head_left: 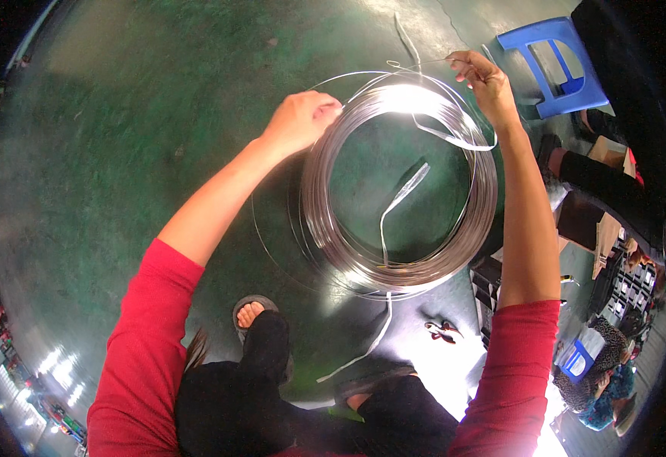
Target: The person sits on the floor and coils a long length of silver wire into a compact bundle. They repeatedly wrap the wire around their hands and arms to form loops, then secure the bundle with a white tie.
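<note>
A large coil of shiny metal wire [319, 206] lies on the green floor in front of me. At its upper left, my left hand [302, 120] is closed with the fingertips pinched at the coil's outer strands. Beyond the upper right of the coil, my right hand [484, 79] pinches a thin loose strand of the wire, which runs left toward a small bent loop. A white plastic strip [455, 140] crosses the coil's upper right. Another white strip [385, 221] passes over the near side, one end inside the ring and its tail [375, 343] on the floor.
Red-handled pliers [443, 332] lie near my foot, right of the strip's tail. A blue plastic stool [557, 67] stands at the upper right. Another person's dark-clothed leg [599, 174] reaches in from the right, near cardboard [605, 242] and black trays [628, 295]. People sit farther off at lower right.
</note>
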Available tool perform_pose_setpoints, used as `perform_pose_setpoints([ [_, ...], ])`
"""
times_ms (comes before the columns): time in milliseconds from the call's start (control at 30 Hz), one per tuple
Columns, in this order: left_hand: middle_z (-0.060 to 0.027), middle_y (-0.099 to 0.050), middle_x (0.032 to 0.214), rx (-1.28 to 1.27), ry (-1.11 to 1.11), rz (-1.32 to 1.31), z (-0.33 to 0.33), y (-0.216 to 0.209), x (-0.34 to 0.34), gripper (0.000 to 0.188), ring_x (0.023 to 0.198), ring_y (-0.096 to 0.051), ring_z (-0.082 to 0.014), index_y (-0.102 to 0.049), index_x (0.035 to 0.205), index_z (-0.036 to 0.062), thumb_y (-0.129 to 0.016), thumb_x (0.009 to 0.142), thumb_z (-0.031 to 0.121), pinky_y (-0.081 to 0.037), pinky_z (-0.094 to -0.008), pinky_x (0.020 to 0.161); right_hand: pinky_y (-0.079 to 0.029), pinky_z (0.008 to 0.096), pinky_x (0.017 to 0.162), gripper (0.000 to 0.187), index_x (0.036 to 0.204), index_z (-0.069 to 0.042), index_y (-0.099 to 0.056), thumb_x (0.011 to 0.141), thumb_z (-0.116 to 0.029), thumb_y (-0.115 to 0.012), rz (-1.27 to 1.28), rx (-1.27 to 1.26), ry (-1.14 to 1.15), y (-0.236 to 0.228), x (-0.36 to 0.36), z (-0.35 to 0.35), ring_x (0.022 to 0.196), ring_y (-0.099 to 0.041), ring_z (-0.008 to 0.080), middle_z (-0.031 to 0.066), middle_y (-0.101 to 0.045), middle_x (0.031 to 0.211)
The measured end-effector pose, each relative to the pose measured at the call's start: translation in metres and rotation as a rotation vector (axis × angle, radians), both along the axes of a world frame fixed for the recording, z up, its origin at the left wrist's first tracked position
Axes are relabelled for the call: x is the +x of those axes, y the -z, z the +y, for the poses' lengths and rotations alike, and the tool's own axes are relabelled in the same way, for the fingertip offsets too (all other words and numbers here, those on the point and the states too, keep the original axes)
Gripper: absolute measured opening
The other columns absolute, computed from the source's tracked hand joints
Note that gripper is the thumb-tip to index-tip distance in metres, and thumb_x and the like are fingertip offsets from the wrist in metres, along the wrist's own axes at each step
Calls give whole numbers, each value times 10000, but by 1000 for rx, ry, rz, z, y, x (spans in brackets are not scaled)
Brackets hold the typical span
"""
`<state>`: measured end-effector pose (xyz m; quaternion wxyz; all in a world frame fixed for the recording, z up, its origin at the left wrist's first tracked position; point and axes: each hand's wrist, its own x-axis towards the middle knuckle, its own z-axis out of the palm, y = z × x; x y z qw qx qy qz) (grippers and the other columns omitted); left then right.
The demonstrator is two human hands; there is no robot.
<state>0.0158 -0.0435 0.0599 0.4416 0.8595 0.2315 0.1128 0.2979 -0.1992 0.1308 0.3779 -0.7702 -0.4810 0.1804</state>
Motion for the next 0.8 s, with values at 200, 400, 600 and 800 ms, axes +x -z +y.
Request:
perform_pose_setpoints([
  [200,-74,-675,868,-137,-29,120,-7,-1,10,231,756,-651,-162,-678,963,57,-628,874,265,-511,-303,720,-358,226,578,221,1007,-70,-680,907,-233,-569,87,-208,42,-23,-3,-2,630,-422,80,-25,-508,704],
  [400,14,-598,759,-823,-112,49,-4,-1,-3,145,651,-569,-67,-636,937,76,-604,907,214,-490,-236,625,-242,239,484,394,876,-39,-705,885,-422,-613,277,-455,-175,-53,1,-5,546,-301,63,-71,-361,603],
  [600,47,-568,747,-848,-106,-3,-5,-2,-4,89,675,-542,-47,-630,901,108,-611,897,196,-480,-233,618,-407,319,583,311,851,-117,-747,853,-410,-641,-104,-835,-488,-58,7,-2,615,-519,140,-12,-603,624],
  [800,54,-560,736,-831,-197,104,-1,-1,-5,102,667,-537,-47,-621,885,111,-612,900,212,-482,-235,621,-424,337,609,317,814,-63,-736,863,-354,-621,-84,-578,-436,-52,-6,0,618,-535,162,90,-659,690],
])
